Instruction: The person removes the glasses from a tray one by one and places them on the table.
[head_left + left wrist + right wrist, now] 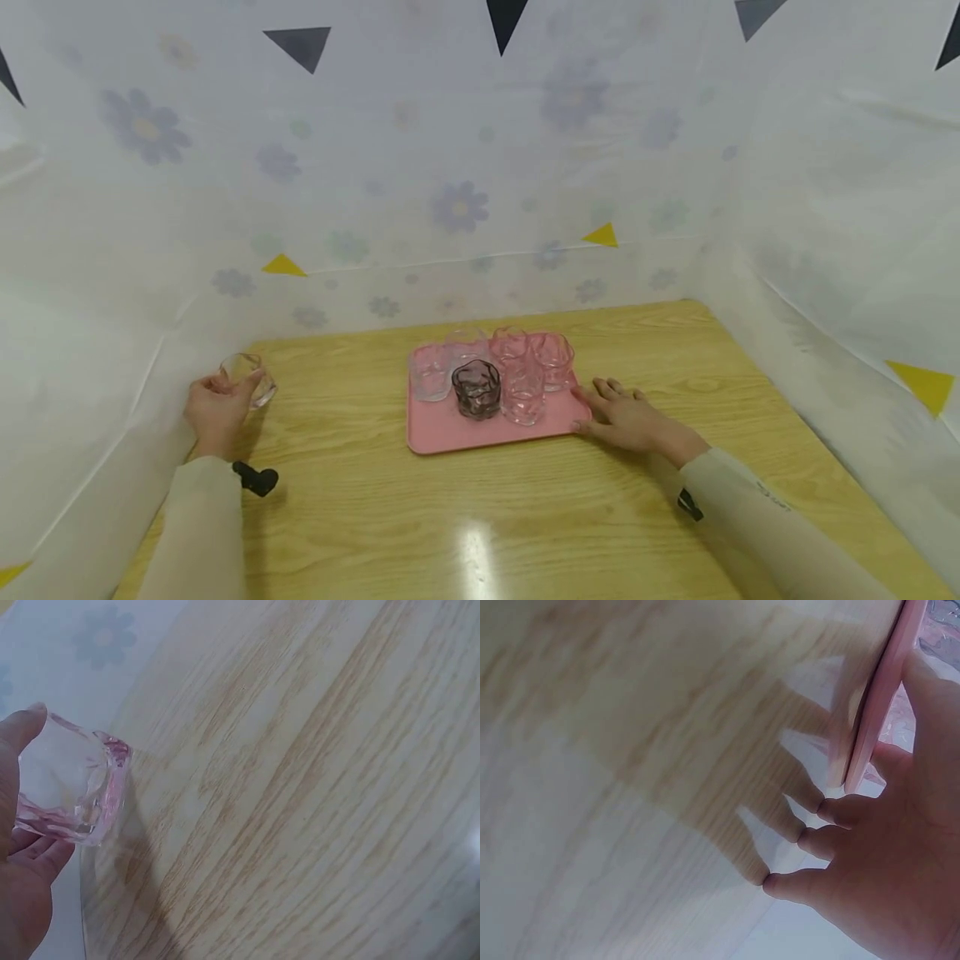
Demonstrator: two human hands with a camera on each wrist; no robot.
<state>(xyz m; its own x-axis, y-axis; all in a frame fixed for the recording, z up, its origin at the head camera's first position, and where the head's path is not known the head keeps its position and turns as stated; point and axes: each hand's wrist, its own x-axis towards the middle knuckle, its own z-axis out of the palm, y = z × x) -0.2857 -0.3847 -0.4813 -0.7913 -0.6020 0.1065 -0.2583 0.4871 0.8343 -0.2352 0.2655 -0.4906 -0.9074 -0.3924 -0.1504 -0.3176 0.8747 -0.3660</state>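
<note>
Okay, so the right hand (628,421) is spread loosely, thumb at the edge of the pink tray (442,437). The left hand (220,418) pinches one glass (112,787) out by the table's (360,517) left edge. I'd guess partway: one's off the tray, six other glasses (522,396) are on it, direction unclear. Held glass looks clear, pink-tinged, wavy-walled. Flowery sheet (405,150) behind.

- Tray (442,439): plain pink.
- Lone glass (113,791): see-through, tinged pink.
- Dark glass (477,392): smoky grey-black.
- Tray's leftmost glass (430,377): colourless.
- Table (375,521): yellowish wood grain, streaked brown.
- Backdrop (360,108): white, printed with purple and green flowers.
- Lower triangles (603,236): yellow.
- Upper triangles (506,21): black and dark grey.
- Right sleeve (772,529): cream, with dark lettering.
</note>
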